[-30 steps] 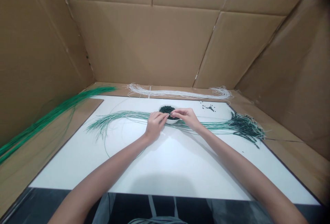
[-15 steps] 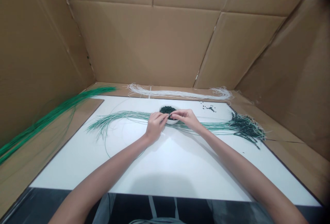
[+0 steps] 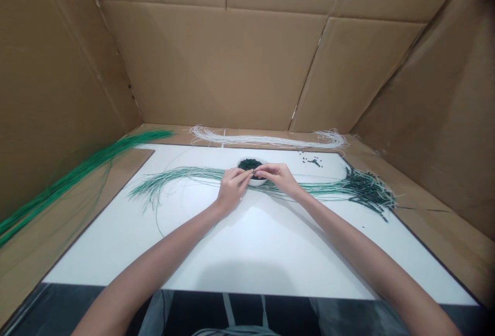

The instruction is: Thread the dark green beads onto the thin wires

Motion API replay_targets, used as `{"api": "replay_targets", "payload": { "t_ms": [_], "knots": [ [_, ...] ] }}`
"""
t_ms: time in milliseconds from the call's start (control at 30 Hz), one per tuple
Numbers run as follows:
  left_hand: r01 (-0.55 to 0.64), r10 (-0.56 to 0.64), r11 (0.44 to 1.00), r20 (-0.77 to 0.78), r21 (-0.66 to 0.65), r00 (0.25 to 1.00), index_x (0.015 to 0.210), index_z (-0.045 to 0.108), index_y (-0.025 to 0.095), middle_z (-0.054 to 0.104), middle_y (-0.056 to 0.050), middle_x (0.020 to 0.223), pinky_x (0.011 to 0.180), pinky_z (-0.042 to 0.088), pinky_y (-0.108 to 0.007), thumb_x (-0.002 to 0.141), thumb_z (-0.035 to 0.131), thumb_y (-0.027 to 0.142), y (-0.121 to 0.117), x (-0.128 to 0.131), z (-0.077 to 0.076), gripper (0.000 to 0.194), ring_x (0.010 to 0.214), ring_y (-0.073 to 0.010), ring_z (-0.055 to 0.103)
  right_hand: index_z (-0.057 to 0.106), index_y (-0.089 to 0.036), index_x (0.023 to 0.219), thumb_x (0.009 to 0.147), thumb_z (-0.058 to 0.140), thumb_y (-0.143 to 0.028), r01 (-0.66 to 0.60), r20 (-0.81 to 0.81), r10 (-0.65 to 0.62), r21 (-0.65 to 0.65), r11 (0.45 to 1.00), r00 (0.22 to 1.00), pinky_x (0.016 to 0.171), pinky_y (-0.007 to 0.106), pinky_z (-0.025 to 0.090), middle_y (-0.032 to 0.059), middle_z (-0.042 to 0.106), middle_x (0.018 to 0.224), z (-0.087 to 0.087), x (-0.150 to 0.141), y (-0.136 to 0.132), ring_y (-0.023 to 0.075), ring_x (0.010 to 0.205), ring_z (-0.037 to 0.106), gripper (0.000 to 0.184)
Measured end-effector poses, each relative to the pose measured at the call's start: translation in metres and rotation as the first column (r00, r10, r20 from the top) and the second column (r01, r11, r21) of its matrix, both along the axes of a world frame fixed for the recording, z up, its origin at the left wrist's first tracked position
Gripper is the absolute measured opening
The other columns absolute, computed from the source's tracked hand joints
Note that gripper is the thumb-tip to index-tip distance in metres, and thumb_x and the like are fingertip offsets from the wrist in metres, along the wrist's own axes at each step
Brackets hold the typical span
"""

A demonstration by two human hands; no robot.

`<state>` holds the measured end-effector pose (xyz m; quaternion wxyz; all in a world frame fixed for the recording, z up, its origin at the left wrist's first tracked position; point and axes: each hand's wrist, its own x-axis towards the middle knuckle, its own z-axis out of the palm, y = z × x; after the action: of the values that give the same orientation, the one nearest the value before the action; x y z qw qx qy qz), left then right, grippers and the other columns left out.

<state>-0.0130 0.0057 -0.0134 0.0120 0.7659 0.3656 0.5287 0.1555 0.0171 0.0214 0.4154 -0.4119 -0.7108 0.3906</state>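
Observation:
My left hand (image 3: 233,189) and my right hand (image 3: 278,177) meet at the fingertips above a small white bowl (image 3: 257,182). Both pinch a small dark item (image 3: 253,172), too small to make out clearly. The bowl holds a heap of dark green beads (image 3: 250,164). Behind my wrists, a long bundle of thin green-and-white strands (image 3: 181,173) runs left and right under my hands. Its right end (image 3: 365,189) is thick with dark beads.
The white board (image 3: 247,243) lies on brown cardboard, with cardboard walls (image 3: 212,57) behind. A white strand bundle (image 3: 266,140) lies beyond it, a green bundle (image 3: 85,166) lies at the left, and loose dark beads (image 3: 311,161) sit at the far right.
My fingertips stay together above the bowl, with only slight shifts. The view has moved a little.

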Motion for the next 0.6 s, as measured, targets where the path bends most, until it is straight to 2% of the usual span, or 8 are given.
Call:
{"api": "replay_targets", "payload": {
  "t_ms": [600],
  "knots": [
    [0.007,-0.007,1.0,0.015,-0.01,1.0,0.094,0.062,0.019,0.059,-0.003,0.074,0.067,0.04,-0.026,0.08,0.048,0.025,0.0014,-0.0002,-0.0013,0.021,0.07,-0.0115,0.051,0.067,-0.016,0.078,0.067,0.058,-0.035,0.028,0.038,-0.03,0.059,0.998,0.999,0.066,0.027,0.047,0.0059,0.067,0.078,-0.0016,-0.001,-0.0002,0.017,0.07,0.06,0.024]
  ]
}}
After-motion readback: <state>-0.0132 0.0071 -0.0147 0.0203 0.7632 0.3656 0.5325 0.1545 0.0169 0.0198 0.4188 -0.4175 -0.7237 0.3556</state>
